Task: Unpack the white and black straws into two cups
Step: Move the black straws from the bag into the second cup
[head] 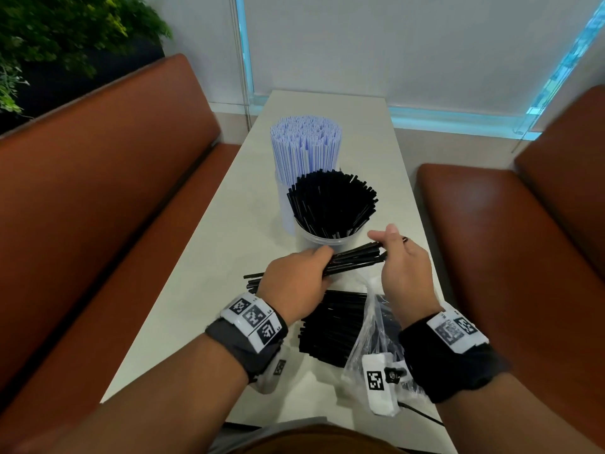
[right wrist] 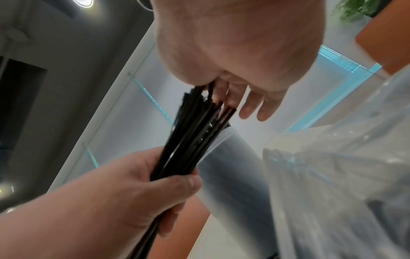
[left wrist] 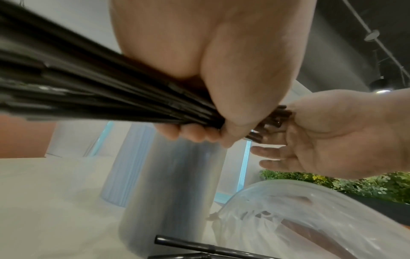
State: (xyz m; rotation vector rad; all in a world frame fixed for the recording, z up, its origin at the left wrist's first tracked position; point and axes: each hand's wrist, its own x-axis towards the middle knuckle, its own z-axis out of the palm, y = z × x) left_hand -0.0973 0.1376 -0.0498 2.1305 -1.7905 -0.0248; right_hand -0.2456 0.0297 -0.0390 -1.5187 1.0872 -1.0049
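My left hand [head: 294, 280] grips a bundle of black straws [head: 353, 260] held level just above the table, in front of the cups. My right hand [head: 402, 267] meets the bundle's right ends with straight fingers and palm; in the left wrist view the right hand [left wrist: 332, 136] lies flat against the straw tips. A clear cup [head: 314, 239] behind the bundle holds many black straws [head: 330, 204], fanned out. Behind it stands a second cup [head: 284, 204] packed with white straws [head: 306, 149]. More black straws [head: 330, 322] lie half out of a clear plastic bag [head: 363, 332] below my hands.
The narrow pale table [head: 229, 224] runs away from me between two brown benches [head: 114, 191] [head: 507, 240]. A white wall with a lit blue strip [head: 442, 116] closes the far end. A green plant [head: 65, 34] stands at the back left.
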